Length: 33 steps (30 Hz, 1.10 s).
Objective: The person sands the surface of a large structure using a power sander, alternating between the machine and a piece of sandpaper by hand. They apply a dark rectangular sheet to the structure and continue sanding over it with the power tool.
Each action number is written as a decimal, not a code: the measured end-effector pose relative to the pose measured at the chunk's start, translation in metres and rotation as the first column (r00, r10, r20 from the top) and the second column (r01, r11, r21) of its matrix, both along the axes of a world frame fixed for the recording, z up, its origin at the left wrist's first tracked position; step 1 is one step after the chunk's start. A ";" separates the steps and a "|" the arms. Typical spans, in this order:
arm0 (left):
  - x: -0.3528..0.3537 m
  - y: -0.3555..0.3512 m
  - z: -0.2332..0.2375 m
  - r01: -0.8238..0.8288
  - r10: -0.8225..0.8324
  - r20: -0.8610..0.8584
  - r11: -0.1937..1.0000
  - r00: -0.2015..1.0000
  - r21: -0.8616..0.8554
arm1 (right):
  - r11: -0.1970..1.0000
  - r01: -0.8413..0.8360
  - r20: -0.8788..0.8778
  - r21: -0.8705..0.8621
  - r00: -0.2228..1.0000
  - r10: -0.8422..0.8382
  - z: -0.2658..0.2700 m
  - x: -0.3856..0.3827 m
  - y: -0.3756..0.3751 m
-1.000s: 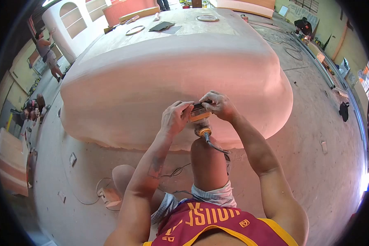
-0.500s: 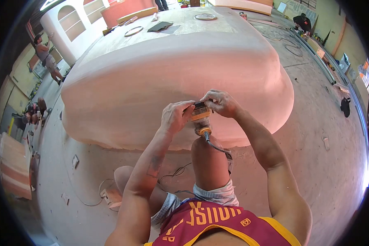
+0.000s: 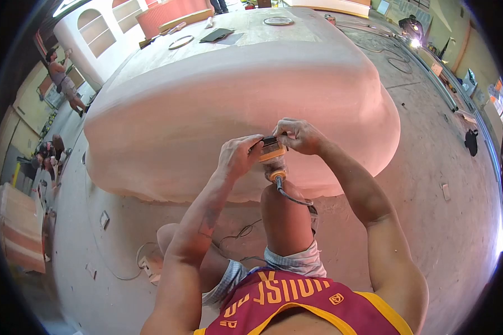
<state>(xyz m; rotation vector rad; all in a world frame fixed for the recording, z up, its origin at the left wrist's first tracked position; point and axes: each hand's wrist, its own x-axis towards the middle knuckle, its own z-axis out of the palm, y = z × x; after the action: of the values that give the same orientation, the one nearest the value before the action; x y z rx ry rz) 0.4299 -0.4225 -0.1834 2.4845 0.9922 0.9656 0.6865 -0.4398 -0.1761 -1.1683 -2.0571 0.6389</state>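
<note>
A dusty yellow-and-black power tool [image 3: 272,153] rests upright on my raised knee, its dark flat end up and its cable running down from the lower end. My left hand [image 3: 238,156] pinches the left edge of that dark end. On its right edge are the closed fingers of my right hand [image 3: 299,136]. Just beyond the tool stands a large rounded pinkish block [image 3: 207,117], its surface smooth and dusty.
On the block's top lie dark sheets [image 3: 217,35] and two rings [image 3: 278,21]. A corded tool [image 3: 151,269] sits on the floor at lower left. Two people are at the left; another person [image 3: 411,27] is at the far right beside a bright spark, near long metal bars [image 3: 433,72].
Both my hands and the tool have shifted very slightly up and left. A bright spark has appeared by the person at the far right.
</note>
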 end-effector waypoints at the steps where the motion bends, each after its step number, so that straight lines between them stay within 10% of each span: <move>1: -0.001 0.000 -0.001 -0.010 0.010 0.001 1.000 1.000 -0.008 | 0.998 0.026 0.027 -0.062 0.999 -0.025 0.009 -0.002 0.002; 7: -0.008 -0.014 -0.019 -0.001 -0.001 0.142 1.000 0.990 0.014 | 0.986 -0.034 -0.349 -0.165 0.937 -0.026 -0.016 -0.036 0.005; 10: -0.010 -0.020 -0.044 0.219 0.122 0.705 0.902 0.698 -0.372 | 0.994 0.010 -0.222 -0.107 0.975 -0.033 -0.017 -0.037 0.003; 22: -0.026 -0.010 -0.013 0.023 0.062 0.241 0.941 0.969 -0.337 | 0.988 0.139 -0.008 -0.071 0.990 -0.140 0.002 -0.044 -0.003; 33: -0.038 -0.001 -0.019 0.195 -0.163 0.262 0.976 0.951 -0.100 | 0.962 0.253 0.061 0.105 0.964 -0.261 -0.007 -0.054 -0.009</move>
<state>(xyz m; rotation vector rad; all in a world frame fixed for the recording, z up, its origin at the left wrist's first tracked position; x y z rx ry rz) 0.3923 -0.4237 -0.2025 2.2347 0.7094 1.0914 0.6325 -0.4490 -0.1831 -1.3911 -1.9286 0.3720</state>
